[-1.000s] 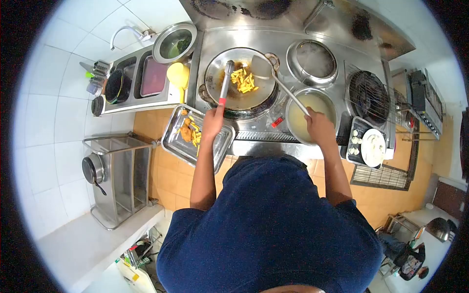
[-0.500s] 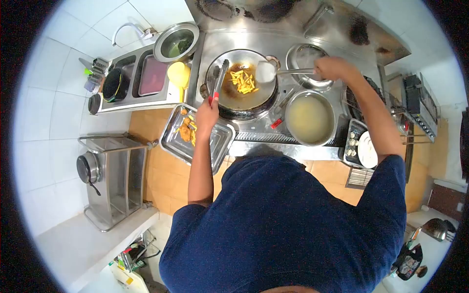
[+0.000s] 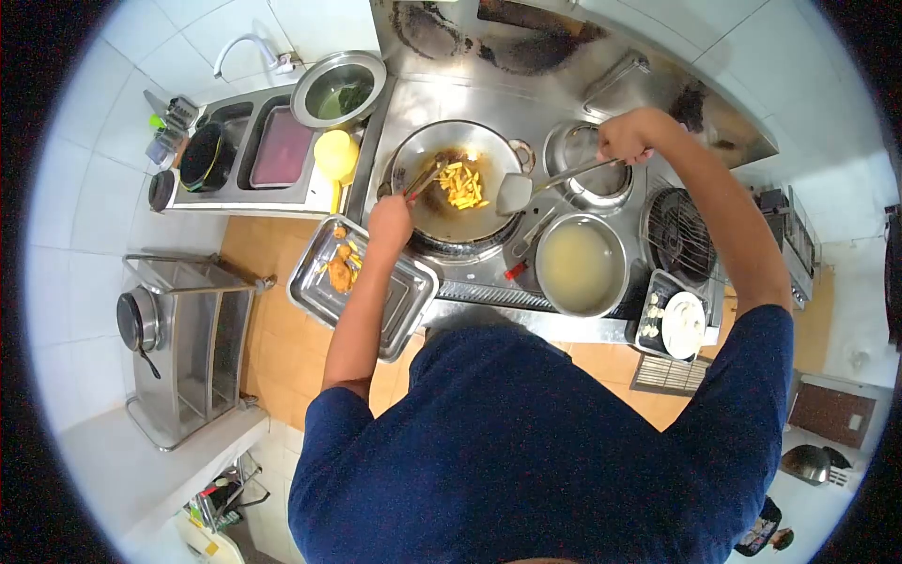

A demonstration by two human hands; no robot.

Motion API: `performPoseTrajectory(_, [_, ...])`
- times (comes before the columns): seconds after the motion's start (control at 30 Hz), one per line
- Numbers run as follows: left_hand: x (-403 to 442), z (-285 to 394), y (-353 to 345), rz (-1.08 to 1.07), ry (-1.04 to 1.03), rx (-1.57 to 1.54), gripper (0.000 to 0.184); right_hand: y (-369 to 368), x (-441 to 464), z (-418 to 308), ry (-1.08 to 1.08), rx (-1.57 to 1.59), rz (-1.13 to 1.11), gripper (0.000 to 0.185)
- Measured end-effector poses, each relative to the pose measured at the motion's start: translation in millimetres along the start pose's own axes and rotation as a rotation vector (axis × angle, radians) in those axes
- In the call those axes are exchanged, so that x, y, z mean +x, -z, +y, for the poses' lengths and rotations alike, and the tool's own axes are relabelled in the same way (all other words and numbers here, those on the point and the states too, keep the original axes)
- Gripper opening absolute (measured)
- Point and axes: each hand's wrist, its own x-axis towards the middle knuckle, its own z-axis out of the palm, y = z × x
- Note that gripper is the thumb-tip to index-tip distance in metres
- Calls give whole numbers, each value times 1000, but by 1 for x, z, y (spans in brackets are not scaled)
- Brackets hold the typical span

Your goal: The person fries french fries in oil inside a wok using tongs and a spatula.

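Observation:
My left hand (image 3: 390, 224) is closed round red-handled tongs (image 3: 427, 175), whose tips reach into the heap of yellow fries (image 3: 462, 186). The fries lie in the middle of a wide wok (image 3: 456, 226) with some brown oil or residue around them. My right hand (image 3: 627, 136) grips the long handle of a wok spatula (image 3: 514, 194). Its blade is over the right rim of the wok, apart from the fries. Beneath my left forearm, a metal tray (image 3: 406, 293) holds fried golden pieces (image 3: 340, 273) and a few fries.
Right of the wok stand a pot of cloudy yellowish liquid (image 3: 581, 263) and a round metal pan (image 3: 571, 148). Another red-handled utensil (image 3: 517, 270) lies between. A yellow ladle (image 3: 335, 155) and a pot with greens (image 3: 305, 94) sit by the sinks. A white plate (image 3: 683, 324) rests at right.
The tongs have swung from upright at the wok's left side into the fries. The spatula blade has shifted toward the near side of the wok. My view has moved slightly.

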Motion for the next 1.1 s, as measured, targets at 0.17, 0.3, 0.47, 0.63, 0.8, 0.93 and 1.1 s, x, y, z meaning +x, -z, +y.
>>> performPoseTrajectory(0.17, [9, -1, 5, -23, -22, 34, 28, -15, 5, -21, -38, 61, -29, 31])
performPoseTrajectory(0.3, [18, -9, -4, -63, -29, 57, 30, -73, 27, -26, 150, -27, 86, 22])
performPoseTrajectory(0.47, [14, -1, 10, -96, 18, 22, 27, -182, 41, -48, 136, 200, 453, 25])
performPoseTrajectory(0.63, [7, 4, 13, -132, -23, 1, 24, -246, 36, -100, 29, 472, 551, 30])
performPoseTrajectory(0.8, [-8, 14, 7, -106, -9, -14, 29, -279, 52, -128, -59, 643, 554, 35])
performPoseTrajectory(0.93, [-17, 18, 2, -68, -12, -36, 35, -293, 71, -136, -37, 696, 653, 31])
performPoseTrajectory(1.1, [-34, 21, 0, -7, 10, -46, 31, -294, 86, -135, -49, 676, 698, 37])
